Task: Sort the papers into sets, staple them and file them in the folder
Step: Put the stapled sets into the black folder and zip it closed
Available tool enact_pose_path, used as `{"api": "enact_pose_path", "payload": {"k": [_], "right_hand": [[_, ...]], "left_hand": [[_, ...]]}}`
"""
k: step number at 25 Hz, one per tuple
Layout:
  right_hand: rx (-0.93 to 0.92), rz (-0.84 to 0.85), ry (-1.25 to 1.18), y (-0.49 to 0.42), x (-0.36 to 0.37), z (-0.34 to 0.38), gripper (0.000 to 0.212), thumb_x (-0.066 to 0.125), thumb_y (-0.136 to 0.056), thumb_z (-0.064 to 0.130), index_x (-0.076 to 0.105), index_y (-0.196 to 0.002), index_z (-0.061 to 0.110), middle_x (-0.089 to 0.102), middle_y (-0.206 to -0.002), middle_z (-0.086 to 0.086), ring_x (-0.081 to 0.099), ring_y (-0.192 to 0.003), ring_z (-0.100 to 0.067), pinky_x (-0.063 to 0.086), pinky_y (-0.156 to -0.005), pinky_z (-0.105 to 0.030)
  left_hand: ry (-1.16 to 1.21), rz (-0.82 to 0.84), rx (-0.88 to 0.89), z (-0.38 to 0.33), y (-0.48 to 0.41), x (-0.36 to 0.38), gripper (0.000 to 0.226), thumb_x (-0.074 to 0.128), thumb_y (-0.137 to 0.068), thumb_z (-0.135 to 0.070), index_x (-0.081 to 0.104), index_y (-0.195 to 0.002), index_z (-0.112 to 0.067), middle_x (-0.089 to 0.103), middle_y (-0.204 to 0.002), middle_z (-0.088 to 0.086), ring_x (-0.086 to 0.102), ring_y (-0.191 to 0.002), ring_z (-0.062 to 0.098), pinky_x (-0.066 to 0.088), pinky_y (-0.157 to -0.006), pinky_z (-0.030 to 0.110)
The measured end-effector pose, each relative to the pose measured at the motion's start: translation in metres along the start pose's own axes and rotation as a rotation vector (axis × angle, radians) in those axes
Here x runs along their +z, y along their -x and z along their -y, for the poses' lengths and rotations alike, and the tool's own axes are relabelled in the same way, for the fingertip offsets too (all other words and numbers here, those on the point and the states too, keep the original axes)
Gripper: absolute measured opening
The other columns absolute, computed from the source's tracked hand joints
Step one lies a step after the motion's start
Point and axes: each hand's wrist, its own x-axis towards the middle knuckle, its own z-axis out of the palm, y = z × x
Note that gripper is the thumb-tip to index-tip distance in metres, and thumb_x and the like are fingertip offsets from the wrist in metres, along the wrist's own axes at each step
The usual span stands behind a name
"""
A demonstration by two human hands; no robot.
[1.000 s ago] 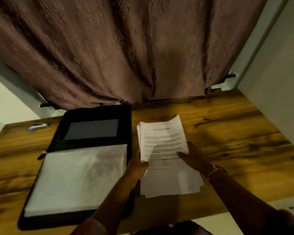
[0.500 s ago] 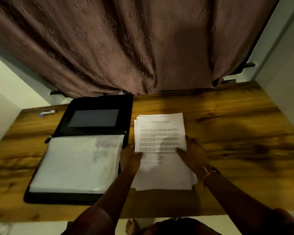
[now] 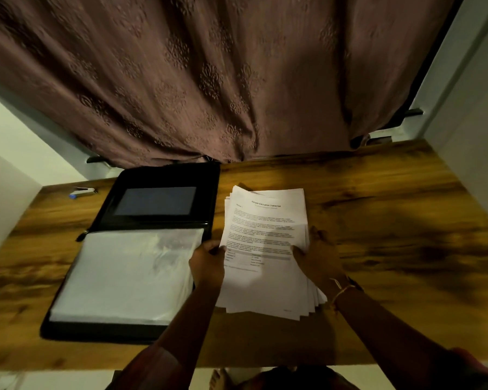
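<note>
Probably light, limp and slippery, the fanned paper stack point(image 3: 265, 220) wants holding at both side edges. Left grip point(image 3: 207, 261) and right grip point(image 3: 319, 254) pinch there.

Papers point(image 3: 265, 249), loose stack: body text of the top sheet is too small and soft to read; the lower sheets show only as fanned edges.
Left hand point(image 3: 207, 263), right hand point(image 3: 317, 257): fingertips hidden under the sheets they grip; both forearms cut off by the bottom edge.
Folder point(image 3: 164, 175): near right corner covered by the left forearm; contents of its clear sleeves point(image 3: 124, 271) are indistinct.
Stapler point(image 3: 83, 190), table's far left corner: too small for detail.
Table point(image 3: 378, 220): near corners lie outside the frame.
</note>
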Motion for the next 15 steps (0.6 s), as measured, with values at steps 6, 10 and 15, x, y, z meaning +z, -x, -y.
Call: {"api": "enact_pose_path", "payload": {"k": [6,10,15], "right_hand": [[-0.006,-0.025,0.114,-0.006,0.011,-0.002,0.078,0.063,-0.090,0.048,0.031,-0.149,0.007,0.037,-0.144,-0.017,0.037,-0.133,-0.035,0.040,-0.108,-0.043],[-0.075,-0.160,0.126,-0.013,0.000,0.009,0.091,0.067,-0.083,0.059,0.028,-0.151,0.011,0.036,-0.150,-0.016,0.038,-0.135,-0.036,0.035,-0.109,-0.048],[-0.383,-0.101,-0.037,-0.050,-0.055,0.053,0.081,0.069,-0.086,0.054,0.031,-0.153,0.029,0.033,-0.158,-0.005,0.032,-0.143,-0.029,0.033,-0.114,-0.052]], "left_hand": [[0.074,-0.031,0.176,0.000,0.011,-0.007,0.006,0.068,-0.094,-0.014,0.066,-0.092,-0.019,0.068,-0.094,-0.005,0.065,-0.087,0.014,0.055,-0.085,0.029],[-0.051,0.007,0.387,-0.001,0.030,-0.011,0.009,0.053,-0.103,-0.026,0.056,-0.094,-0.024,0.062,-0.088,-0.012,0.059,-0.079,-0.001,0.049,-0.069,0.017],[-0.076,0.065,0.371,0.001,0.036,-0.012,0.017,0.047,-0.105,-0.035,0.057,-0.097,-0.023,0.066,-0.092,-0.009,0.064,-0.082,0.007,0.053,-0.065,0.021]]}}
